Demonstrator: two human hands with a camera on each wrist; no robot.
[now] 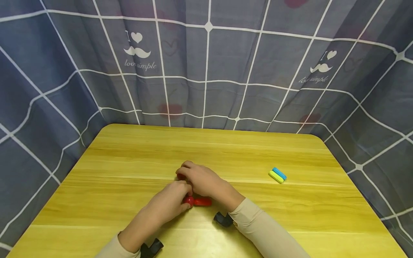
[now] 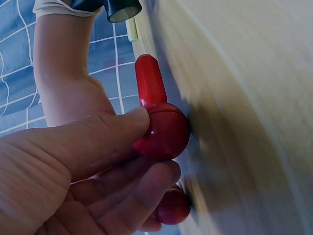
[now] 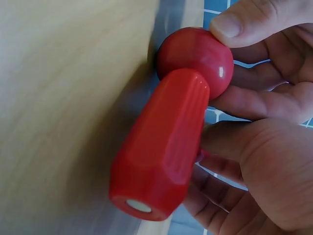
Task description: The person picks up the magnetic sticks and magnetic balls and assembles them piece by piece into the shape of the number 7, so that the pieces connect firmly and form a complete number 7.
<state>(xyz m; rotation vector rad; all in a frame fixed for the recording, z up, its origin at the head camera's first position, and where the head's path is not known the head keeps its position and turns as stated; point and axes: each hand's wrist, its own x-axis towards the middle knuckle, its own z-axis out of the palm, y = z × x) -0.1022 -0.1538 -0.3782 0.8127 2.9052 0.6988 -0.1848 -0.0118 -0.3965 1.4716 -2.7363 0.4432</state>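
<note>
My left hand (image 1: 169,202) pinches a glossy red ball (image 2: 166,132) between thumb and fingers, just above or on the table. Against that ball lies the end of a red faceted magnetic rod (image 3: 156,147), with a pale disc in its other end. Beyond the left hand, my right hand (image 1: 203,179) curls its fingers around a second red ball (image 2: 173,206), mostly hidden by the fingers. The two hands are close together, left nearer to me. Whether the second ball joins another piece is hidden.
A yellow-green rod (image 1: 276,177) and a blue rod (image 1: 279,173) lie side by side at the right of the wooden table (image 1: 129,150). A grey checked curtain (image 1: 226,53) surrounds the table's back and sides. Black wrist cameras sit by both sleeves.
</note>
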